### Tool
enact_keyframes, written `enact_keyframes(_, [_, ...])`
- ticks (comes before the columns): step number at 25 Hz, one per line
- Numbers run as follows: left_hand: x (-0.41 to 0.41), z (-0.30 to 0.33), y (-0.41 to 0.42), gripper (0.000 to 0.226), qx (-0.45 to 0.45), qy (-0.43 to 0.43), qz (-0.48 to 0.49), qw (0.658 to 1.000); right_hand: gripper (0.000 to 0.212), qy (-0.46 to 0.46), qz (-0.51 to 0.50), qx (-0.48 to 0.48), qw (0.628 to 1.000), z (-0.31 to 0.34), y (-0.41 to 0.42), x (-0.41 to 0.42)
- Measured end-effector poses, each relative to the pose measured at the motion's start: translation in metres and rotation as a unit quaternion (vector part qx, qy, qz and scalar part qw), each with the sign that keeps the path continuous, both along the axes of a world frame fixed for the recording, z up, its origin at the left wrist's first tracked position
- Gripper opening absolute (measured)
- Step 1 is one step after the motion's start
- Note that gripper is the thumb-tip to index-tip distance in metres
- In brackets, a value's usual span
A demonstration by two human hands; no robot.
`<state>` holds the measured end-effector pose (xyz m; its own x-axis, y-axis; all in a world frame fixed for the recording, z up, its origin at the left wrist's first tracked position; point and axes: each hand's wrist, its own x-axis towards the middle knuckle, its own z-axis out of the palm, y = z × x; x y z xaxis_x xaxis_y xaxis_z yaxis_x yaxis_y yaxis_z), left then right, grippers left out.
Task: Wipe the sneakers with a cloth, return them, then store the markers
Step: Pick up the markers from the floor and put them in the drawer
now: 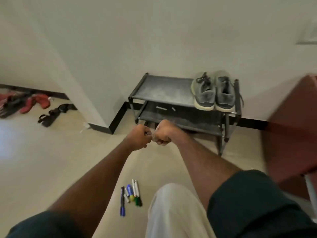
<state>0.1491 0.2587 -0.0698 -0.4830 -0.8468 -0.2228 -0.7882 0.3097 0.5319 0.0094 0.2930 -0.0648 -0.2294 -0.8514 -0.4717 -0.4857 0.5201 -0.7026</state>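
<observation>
A pair of grey sneakers (213, 92) with pale soles stands on the right end of the top shelf of a dark metal shoe rack (161, 90) against the wall. Several markers (131, 194) in blue, white, yellow and green lie on the floor near my knee. My left hand (140, 138) and my right hand (163, 133) are stretched out in front of the rack's lower shelf. Both are curled into fists, knuckles touching, and hold nothing I can see. No cloth is in view.
A dark red-brown piece of furniture (291, 127) stands at the right. Red shoes (34, 103) and black sandals (53, 114) lie on the floor at the far left, past a wall corner (101, 124). My pale trouser leg (173, 212) fills the lower middle.
</observation>
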Motion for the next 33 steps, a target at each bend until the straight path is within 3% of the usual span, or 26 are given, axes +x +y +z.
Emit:
enact_keyframes(4, [0.086,-0.067,-0.040,0.015,0.041,-0.048,0.056,0.996,0.020,-0.009,-0.100,0.048,0.994,-0.101,-0.035,0.108])
enact_keyframes(7, [0.133,-0.129,-0.048,0.011,0.094,-0.063,0.102,0.988,0.033,0.006,-0.075,0.154,0.985,-0.185,-0.027,0.155])
enact_keyframes(9, [0.159,-0.180,-0.038,0.010,0.138,-0.070,0.149,0.977,0.030,0.047,-0.062,0.177,0.981,-0.214,-0.026,0.163])
enact_keyframes(14, [0.198,-0.300,0.006,0.005,0.233,-0.038,0.330,0.914,0.031,0.131,-0.029,0.197,0.971,-0.282,-0.026,0.169])
enact_keyframes(17, [0.194,-0.343,0.025,0.013,0.244,-0.002,0.431,0.869,0.021,0.146,0.043,0.161,0.975,-0.323,-0.014,0.185])
enact_keyframes(21, [0.179,-0.371,0.043,0.031,0.257,-0.032,0.499,0.827,0.013,0.170,0.093,0.101,0.976,-0.354,-0.003,0.211])
enact_keyframes(23, [0.177,-0.373,0.046,0.035,0.246,-0.055,0.505,0.825,0.013,0.180,0.131,0.049,0.974,-0.361,-0.008,0.221])
enact_keyframes(25, [0.178,-0.374,0.044,0.024,0.225,-0.087,0.501,0.831,0.021,0.197,0.192,0.011,0.961,-0.369,-0.015,0.232])
enact_keyframes(28, [0.181,-0.381,0.048,0.017,0.207,-0.108,0.489,0.840,0.033,0.222,0.246,0.013,0.943,-0.379,-0.013,0.244])
enact_keyframes(33, [0.187,-0.388,0.060,0.012,0.193,-0.018,0.494,0.848,0.037,0.221,0.275,0.011,0.936,-0.385,-0.010,0.242])
